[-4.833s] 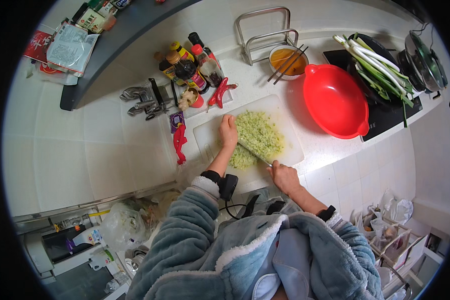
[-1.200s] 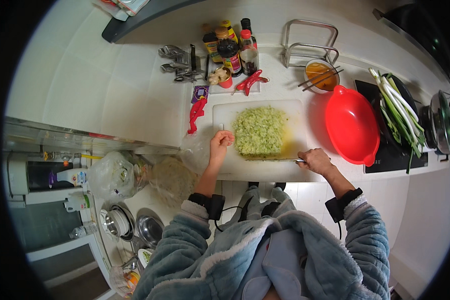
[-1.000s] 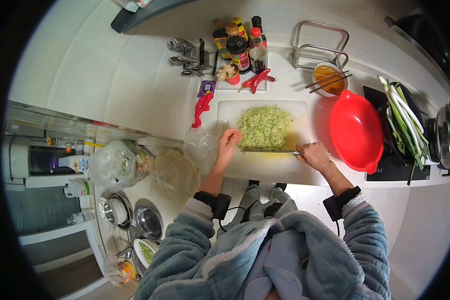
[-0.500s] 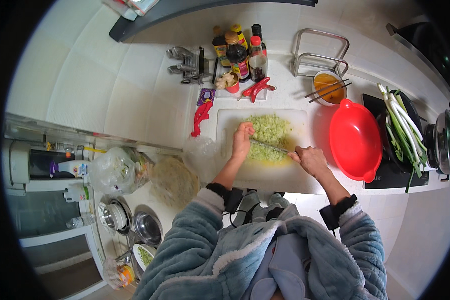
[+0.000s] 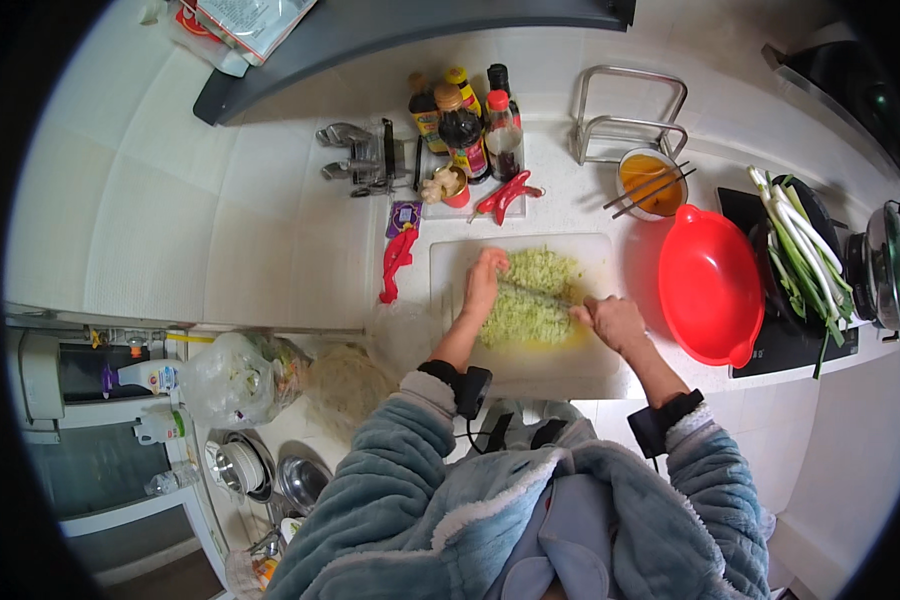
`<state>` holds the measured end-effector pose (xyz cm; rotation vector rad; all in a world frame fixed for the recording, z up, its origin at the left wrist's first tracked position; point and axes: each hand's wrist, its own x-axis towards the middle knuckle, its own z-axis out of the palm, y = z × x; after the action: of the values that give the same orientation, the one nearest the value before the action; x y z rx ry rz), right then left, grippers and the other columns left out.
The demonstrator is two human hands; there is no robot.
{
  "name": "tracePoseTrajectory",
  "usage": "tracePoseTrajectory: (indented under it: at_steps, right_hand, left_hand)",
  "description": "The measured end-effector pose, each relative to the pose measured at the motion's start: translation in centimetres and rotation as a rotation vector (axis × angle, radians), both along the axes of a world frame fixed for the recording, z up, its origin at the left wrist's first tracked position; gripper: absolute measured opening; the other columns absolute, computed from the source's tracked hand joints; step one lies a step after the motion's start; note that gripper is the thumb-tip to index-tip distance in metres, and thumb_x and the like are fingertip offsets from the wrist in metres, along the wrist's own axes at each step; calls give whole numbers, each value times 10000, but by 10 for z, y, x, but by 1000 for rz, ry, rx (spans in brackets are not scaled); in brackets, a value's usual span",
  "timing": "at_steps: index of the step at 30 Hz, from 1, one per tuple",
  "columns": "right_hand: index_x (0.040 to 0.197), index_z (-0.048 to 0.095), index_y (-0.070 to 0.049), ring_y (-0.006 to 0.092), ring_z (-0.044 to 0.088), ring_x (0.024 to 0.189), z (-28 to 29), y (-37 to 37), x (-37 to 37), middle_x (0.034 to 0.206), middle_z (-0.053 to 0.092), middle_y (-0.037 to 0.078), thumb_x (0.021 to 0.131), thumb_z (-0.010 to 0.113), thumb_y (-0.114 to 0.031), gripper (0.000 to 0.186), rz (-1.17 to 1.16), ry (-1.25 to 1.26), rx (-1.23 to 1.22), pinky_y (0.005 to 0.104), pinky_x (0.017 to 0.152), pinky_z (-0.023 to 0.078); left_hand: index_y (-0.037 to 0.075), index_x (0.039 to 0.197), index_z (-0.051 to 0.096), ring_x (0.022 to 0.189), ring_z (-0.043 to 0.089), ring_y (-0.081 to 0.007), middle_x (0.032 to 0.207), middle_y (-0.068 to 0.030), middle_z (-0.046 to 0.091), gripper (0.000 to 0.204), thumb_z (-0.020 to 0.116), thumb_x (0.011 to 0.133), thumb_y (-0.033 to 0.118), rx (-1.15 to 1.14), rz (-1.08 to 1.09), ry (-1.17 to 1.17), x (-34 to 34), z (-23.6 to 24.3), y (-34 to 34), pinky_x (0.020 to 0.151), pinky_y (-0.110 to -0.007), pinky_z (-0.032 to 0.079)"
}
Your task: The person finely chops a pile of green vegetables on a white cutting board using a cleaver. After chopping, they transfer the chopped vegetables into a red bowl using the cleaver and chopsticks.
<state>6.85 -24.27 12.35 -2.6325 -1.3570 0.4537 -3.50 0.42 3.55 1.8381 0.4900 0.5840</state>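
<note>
A pile of finely chopped pale green vegetable (image 5: 532, 298) lies on a white cutting board (image 5: 530, 362) on the white counter. My right hand (image 5: 614, 322) grips the handle of a knife (image 5: 542, 292) whose blade lies across the middle of the pile. My left hand (image 5: 484, 284) rests flat against the pile's left edge, fingers together, touching the blade's far end.
A red bowl (image 5: 708, 286) sits right of the board, with green onions (image 5: 800, 252) on a dark pan beyond it. Behind the board stand sauce bottles (image 5: 462, 122), red chillies (image 5: 504, 194), a bowl with chopsticks (image 5: 646, 184) and a wire rack (image 5: 628, 112). A red peeler (image 5: 396, 264) lies left.
The knife has moved from the near edge of the pile into its middle. My left hand has shifted up along the pile's left side. The view has tilted over the counter.
</note>
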Motion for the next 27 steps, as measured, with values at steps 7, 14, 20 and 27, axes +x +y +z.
tracePoseTrajectory:
  at_steps: [7, 14, 20, 27]
  right_hand:
    - [805, 662, -88, 370, 634, 653, 15, 2, -1, 652, 632, 180, 907, 468, -537, 500, -55, 7, 32, 459, 609, 506]
    - [838, 655, -85, 369, 642, 664, 3, 19, 9, 662, 637, 183, 906, 469, -540, 496, -105, 51, 21, 459, 617, 512]
    - [785, 661, -88, 361, 641, 642, -3, 7, -12, 657, 637, 180, 907, 461, -544, 512, -124, 43, -10, 451, 593, 512]
    - [821, 628, -74, 360, 635, 626, -3, 2, -22, 639, 628, 184, 917, 464, -519, 483, -141, 24, -21, 462, 583, 502]
  left_hand:
    - [10, 1094, 490, 745, 581, -139, 811, -68, 616, 147, 429, 968, 57, -253, 53, -145, 16, 0, 5, 733, -270, 471]
    - [4, 1119, 468, 678, 572, -142, 783, -81, 611, 183, 395, 996, 119, -266, 110, 28, 44, -32, 18, 673, -276, 480]
    - [-9, 1108, 471, 656, 598, -162, 795, -102, 626, 224, 347, 1015, 153, -269, 40, -57, 23, -34, 16, 668, -287, 496]
    - [-12, 1085, 480, 690, 602, -150, 797, -100, 628, 243, 323, 1020, 161, -229, -8, -21, 21, -11, 11, 703, -283, 490]
